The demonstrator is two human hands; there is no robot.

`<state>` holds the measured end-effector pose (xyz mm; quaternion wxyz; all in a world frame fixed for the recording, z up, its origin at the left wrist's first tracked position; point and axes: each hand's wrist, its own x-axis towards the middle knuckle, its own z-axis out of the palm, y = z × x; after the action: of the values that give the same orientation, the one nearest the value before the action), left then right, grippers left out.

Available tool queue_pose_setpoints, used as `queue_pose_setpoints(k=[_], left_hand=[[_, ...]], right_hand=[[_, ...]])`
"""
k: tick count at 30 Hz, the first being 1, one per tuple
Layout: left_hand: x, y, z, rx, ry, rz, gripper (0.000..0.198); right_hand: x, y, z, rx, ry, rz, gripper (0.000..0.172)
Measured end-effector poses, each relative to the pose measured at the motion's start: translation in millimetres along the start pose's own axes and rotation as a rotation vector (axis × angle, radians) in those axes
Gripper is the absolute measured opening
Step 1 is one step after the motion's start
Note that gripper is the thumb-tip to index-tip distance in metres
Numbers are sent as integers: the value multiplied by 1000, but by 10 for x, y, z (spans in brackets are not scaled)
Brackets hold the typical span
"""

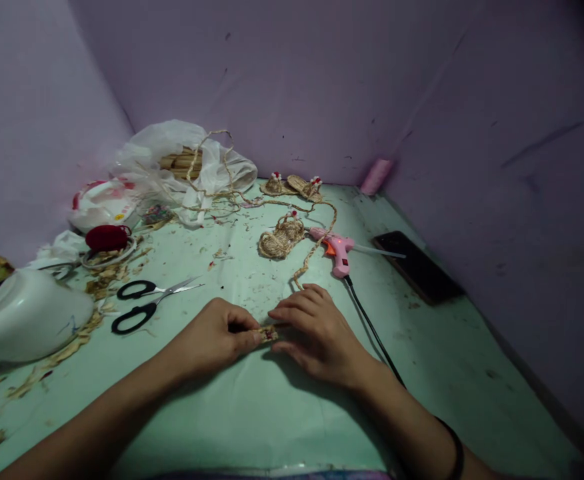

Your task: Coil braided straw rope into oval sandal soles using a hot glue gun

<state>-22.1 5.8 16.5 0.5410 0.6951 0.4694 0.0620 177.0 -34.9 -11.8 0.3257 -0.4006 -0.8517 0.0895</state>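
While woven pieces [281, 241] are lying beyond, seemingly done, the left hand [225, 337] is pinching a small, unfinished-looking strip [269, 334] over the tabletop [252, 417], the right hand [323, 332] curving its fingers beside it, grip unclear.

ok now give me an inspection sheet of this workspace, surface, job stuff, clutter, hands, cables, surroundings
Surface: pale green table, scraps scattered mainly at left.
Job's things: small braided piece, held; braided cord, crossing over the pink glue gun; scissors, blades slightly apart; woven pieces with red and white beads.
Clutter: plastic bag, dark red item, white container, dark phone.
Hands: left hand pinches the braided piece; right hand is close beside it, grip unclear.
Cables: black cable runs from the glue gun behind the right forearm; far end hidden.
Surroundings: purple walls with dark marks; other people: nothing seen.
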Motion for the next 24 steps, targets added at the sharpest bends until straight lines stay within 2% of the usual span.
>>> queue_pose_setpoints(k=[4, 8, 12, 14, 19, 21, 24], left_hand=[[20, -12, 16, 18, -9, 44, 34], [27, 12, 57, 37, 53, 69, 32], [37, 26, 58, -95, 160, 1, 60], [43, 15, 37, -223, 150, -38, 67], [50, -29, 19, -473, -63, -137, 47], [49, -25, 35, -506, -79, -162, 40], [50, -1, 57, -530, -34, -190, 31]], right_hand=[[-15, 42, 39, -2, -40, 18, 12], [-6, 56, 53, 1, -23, 33, 11], [-3, 68, 50, 9, 11, 25, 11], [-8, 80, 52, 24, 26, 21, 11], [-10, 97, 50, 50, 69, -7, 14], [-4, 84, 39, 42, 85, -1, 15], [5, 42, 10, 38, 149, 38, 26]])
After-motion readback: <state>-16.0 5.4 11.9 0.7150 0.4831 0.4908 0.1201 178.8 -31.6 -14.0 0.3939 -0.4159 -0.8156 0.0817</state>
